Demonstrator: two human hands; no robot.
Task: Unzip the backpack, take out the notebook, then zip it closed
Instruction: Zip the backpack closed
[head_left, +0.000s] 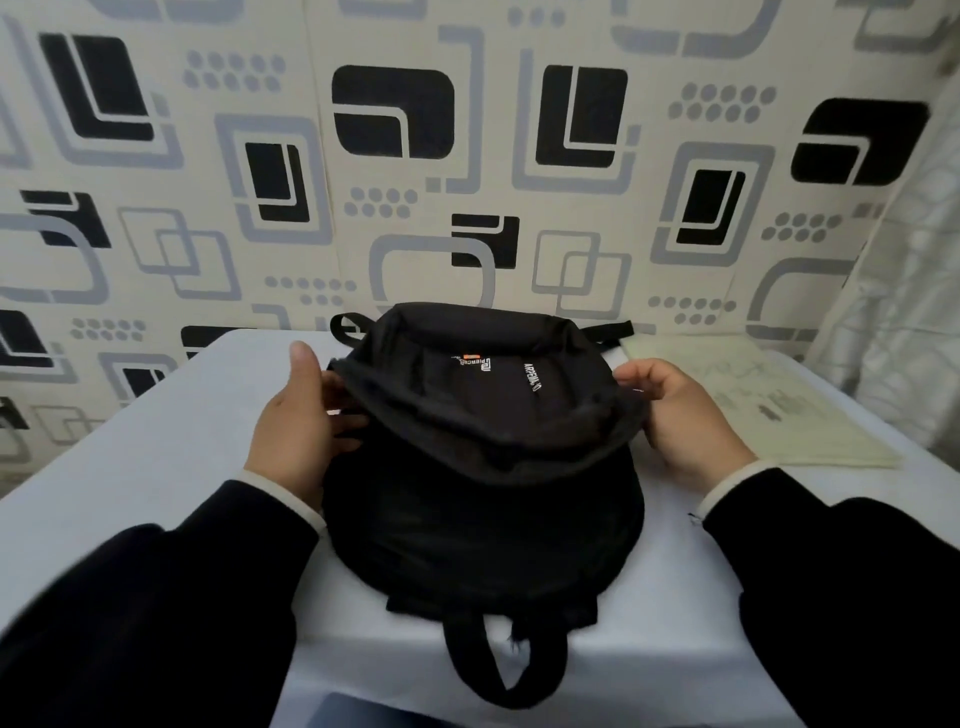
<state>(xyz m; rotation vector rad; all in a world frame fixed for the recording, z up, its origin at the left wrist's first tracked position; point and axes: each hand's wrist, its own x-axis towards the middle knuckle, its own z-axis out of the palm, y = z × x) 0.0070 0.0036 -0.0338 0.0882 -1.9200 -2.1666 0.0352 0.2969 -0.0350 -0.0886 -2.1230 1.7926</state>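
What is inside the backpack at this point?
Only dark lining shows through the backpack's open mouth, held apart by the left hand and right hand. Deeper contents are hidden. A pale notebook lies outside on the table.

The scene is lit softly and evenly, with no glare and only faint shadows cast on the table (156, 447). The backpack (483, 467) is rendered as a nearly featureless black mass, its folds lost in underexposure. Straight lines on the wall (467, 156) are bowed by wide-angle distortion, and the sleeves (156, 597) at the lower corners are slightly blurred.
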